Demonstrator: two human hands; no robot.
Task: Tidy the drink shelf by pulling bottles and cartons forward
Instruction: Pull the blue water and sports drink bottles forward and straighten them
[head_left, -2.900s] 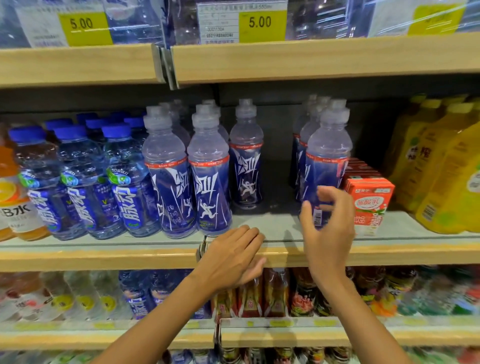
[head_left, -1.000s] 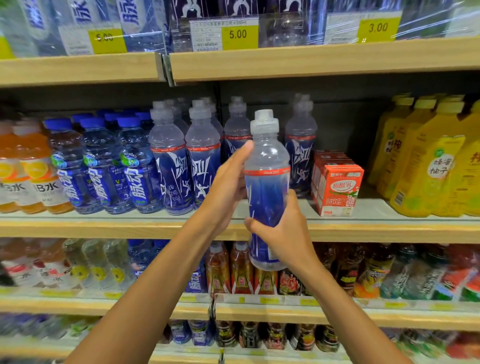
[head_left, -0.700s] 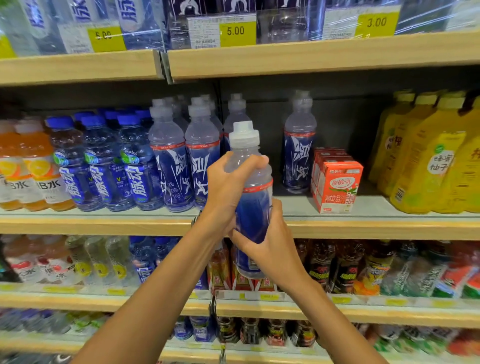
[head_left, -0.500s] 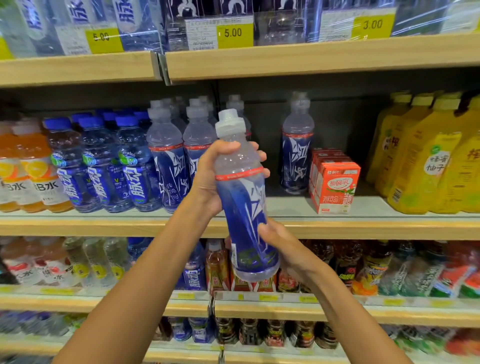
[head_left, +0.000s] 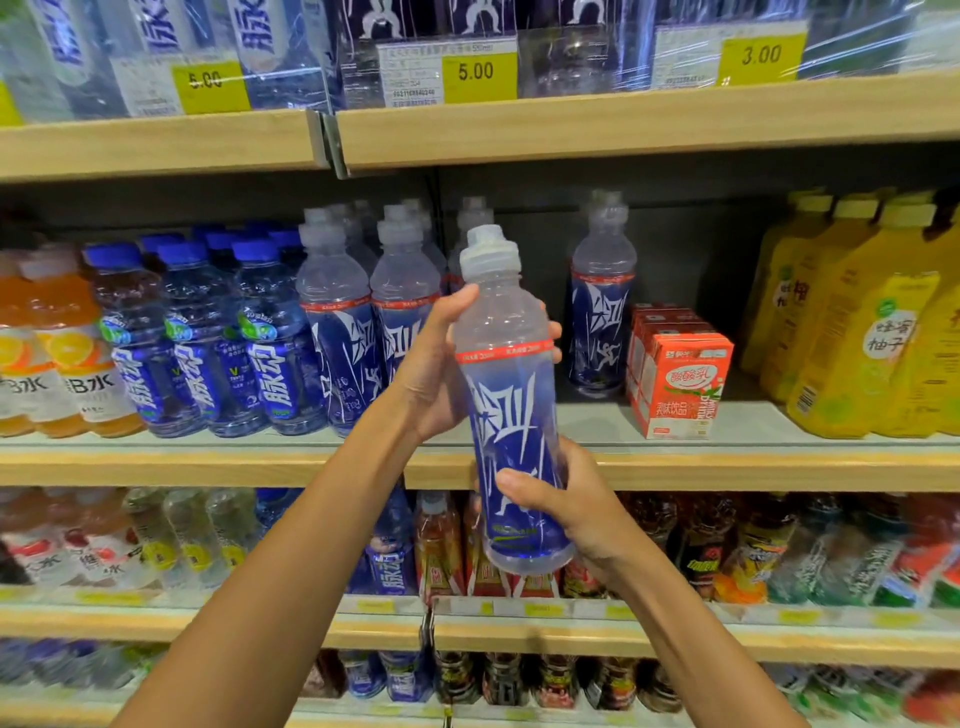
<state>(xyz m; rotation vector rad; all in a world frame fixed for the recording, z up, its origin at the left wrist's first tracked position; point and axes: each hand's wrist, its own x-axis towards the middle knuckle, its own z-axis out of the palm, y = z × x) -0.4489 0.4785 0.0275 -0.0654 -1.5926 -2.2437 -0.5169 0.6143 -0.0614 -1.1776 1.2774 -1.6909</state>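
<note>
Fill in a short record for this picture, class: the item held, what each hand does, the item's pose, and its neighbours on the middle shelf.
Item held: sports bottle, blue label, clear cap, off the shelf
Left hand: grips the clear upper part
Right hand: grips the lower label area
Pose: nearly upright, top leaning slightly left
Middle shelf: matching bottles at left; lone bottle and red cartons at right
Far right: yellow bottles
</note>
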